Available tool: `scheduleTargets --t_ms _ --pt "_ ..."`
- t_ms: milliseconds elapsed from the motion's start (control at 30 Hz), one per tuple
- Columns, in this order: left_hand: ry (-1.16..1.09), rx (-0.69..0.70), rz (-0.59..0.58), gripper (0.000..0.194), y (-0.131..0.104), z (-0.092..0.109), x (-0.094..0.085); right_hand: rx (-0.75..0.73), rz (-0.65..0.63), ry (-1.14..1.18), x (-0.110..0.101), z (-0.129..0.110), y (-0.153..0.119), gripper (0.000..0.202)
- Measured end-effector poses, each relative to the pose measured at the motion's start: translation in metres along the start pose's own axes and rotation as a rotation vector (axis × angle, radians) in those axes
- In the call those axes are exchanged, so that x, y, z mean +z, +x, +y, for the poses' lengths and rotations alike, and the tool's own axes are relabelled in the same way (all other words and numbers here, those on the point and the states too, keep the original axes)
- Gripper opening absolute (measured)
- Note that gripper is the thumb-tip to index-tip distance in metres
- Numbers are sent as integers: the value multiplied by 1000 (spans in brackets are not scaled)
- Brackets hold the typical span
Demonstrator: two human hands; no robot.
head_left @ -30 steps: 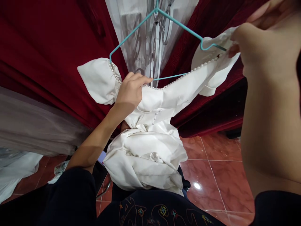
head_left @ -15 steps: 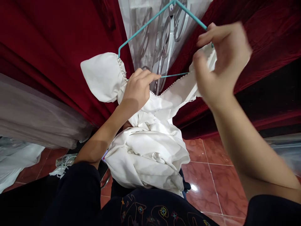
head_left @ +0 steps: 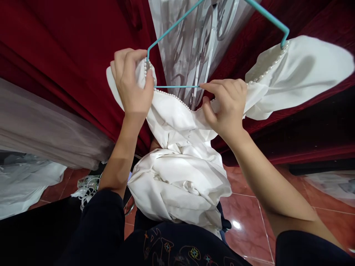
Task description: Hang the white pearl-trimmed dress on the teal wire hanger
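Note:
A white dress [head_left: 180,173] with puffed sleeves and a pearl-trimmed neckline hangs on a turquoise hanger [head_left: 267,15], its skirt bunched up towards my lap. My left hand [head_left: 133,85] is closed around the dress's left shoulder, thumb and fingers on either side of the pearl edge just below the hanger's arm. Over the right part of the neckline, my right hand [head_left: 229,105] has curled fingers, with the index fingertip at the hanger's thin crossbar and the thumb lower on the fabric. The right sleeve [head_left: 305,70] spreads out beyond it, its pearl edge resting at the hanger's hooked end.
Dark red curtains [head_left: 69,48] hang on both sides, with a white metal frame [head_left: 206,51] between them. Sheer pale fabric [head_left: 50,122] drapes at the left. White cords [head_left: 90,190] lie lower left. Red tiles [head_left: 246,214] cover the floor.
My left hand has moved left from the neckline to the left shoulder. My right hand has come down and inward from the right shoulder to the neckline, uncovering the right sleeve.

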State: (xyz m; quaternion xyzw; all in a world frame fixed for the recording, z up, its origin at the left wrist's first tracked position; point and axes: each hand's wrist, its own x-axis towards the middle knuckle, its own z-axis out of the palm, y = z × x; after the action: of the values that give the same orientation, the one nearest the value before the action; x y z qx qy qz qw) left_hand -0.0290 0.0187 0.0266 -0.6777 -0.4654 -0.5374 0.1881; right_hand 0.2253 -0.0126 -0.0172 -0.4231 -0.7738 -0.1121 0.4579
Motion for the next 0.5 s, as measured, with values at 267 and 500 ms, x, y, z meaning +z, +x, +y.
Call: scheduleTargets --t_ms 267,500 --pt "-44 -127 -67 32 37 -43 -26 29 -120 -47 -10 1 6 26" --pt "93 -438 -538 30 18 -54 -55 78 -158 -67 -14 2 5 23"
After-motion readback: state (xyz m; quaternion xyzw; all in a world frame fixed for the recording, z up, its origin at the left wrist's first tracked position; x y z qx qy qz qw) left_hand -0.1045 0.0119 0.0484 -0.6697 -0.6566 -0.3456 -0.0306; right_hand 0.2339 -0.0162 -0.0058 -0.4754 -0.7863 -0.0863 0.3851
